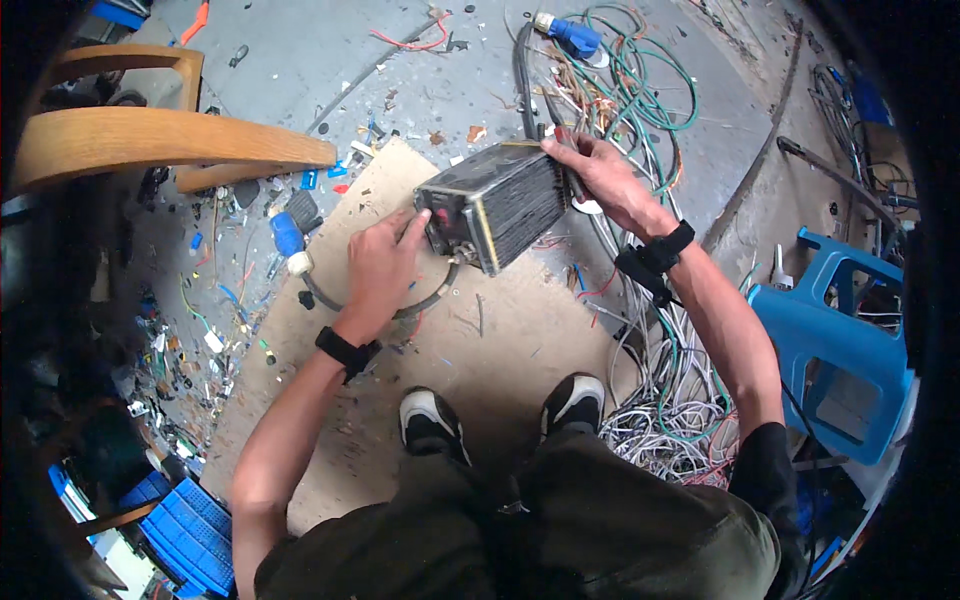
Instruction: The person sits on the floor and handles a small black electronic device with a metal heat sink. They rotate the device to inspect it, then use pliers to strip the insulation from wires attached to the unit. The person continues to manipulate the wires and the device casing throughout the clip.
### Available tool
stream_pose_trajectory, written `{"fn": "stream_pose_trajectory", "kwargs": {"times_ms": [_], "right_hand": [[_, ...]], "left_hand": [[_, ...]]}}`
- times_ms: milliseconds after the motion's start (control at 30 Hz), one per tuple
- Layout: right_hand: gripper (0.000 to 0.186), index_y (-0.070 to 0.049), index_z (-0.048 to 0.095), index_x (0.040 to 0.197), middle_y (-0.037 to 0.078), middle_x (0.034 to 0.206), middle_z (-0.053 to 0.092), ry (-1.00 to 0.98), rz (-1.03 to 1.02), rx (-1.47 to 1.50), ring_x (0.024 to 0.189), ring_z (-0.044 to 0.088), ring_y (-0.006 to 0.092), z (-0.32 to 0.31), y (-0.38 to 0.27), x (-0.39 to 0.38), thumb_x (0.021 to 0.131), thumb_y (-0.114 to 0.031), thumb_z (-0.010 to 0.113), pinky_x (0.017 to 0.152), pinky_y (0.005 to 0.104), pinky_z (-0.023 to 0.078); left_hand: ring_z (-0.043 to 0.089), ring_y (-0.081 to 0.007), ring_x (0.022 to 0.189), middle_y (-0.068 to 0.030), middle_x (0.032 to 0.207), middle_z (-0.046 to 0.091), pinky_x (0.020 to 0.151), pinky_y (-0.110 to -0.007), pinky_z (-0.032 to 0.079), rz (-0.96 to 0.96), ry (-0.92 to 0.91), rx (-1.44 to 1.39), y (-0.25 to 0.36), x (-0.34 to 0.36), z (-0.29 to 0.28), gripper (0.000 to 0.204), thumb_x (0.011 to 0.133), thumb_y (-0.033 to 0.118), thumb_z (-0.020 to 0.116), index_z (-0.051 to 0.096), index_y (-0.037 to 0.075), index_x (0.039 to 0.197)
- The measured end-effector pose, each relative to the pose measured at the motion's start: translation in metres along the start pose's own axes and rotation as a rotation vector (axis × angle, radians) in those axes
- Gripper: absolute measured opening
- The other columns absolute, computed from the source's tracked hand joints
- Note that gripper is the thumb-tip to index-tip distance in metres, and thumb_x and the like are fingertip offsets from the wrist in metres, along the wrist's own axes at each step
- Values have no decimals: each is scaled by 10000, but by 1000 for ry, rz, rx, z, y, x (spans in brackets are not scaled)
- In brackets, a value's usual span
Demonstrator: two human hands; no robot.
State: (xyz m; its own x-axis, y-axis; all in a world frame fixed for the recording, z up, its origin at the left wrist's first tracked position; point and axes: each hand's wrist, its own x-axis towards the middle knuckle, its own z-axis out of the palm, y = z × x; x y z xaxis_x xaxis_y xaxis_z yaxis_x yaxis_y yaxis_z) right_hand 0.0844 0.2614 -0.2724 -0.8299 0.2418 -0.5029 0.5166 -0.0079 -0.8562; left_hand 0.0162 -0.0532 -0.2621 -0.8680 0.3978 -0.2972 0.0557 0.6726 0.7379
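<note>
A black, box-shaped metal unit [500, 200] with ribbed fins along its side is held tilted above a brown board. My left hand [380, 265] grips its left end, the thumb against the end face. At the far right end my right hand [605, 175] is closed on it, thumb on the upper edge and the other fingers partly hidden behind. A dark cable [430, 300] curves below the unit's left end toward a blue plug [287, 235] on the floor. Another thick dark cable [522, 80] runs from behind the unit toward a blue connector [573, 38].
The brown board [480, 345] lies under my shoes. Tangled wires [670, 430] pile up on the right beside a blue plastic stool [845, 330]. A wooden chair arm [170, 138] juts in at left. Scraps litter the grey floor; a blue basket [190, 535] stands lower left.
</note>
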Motion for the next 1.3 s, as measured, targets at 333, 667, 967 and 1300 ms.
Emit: {"fn": "stream_pose_trajectory", "kwargs": {"times_ms": [333,667,967,1300], "right_hand": [[731,80,602,1305,129,1128,683,15,-4,-86,1001,632,181,16,-11,37,933,-529,757,868,321,497],[762,79,599,1349,140,1248,673,31,50,-151,1123,609,197,20,-16,40,940,-547,745,994,340,454],[743,69,646,1313,119,1197,690,38,44,-203,1095,608,193,21,-17,47,932,-561,749,980,346,455],[538,41,701,1241,18,991,680,-52,-11,-172,788,523,79,27,-37,43,941,-402,762,643,269,398]], "left_hand": [[725,-282,1069,-139,1151,743,928,-384,555,347,8,23,-7,-34,5,441,885,236,820,671,68,1265],[649,-326,897,-166,957,675,813,-423,538,564,83,118,1,-21,-4,372,882,194,819,700,-1,1176],[626,-325,932,-177,963,674,848,-422,527,688,122,264,-8,-13,-2,352,898,118,772,676,-57,1188],[648,-367,1056,-233,1088,712,941,-432,529,482,125,203,-34,-11,-1,380,936,180,749,691,-94,1193]]}}
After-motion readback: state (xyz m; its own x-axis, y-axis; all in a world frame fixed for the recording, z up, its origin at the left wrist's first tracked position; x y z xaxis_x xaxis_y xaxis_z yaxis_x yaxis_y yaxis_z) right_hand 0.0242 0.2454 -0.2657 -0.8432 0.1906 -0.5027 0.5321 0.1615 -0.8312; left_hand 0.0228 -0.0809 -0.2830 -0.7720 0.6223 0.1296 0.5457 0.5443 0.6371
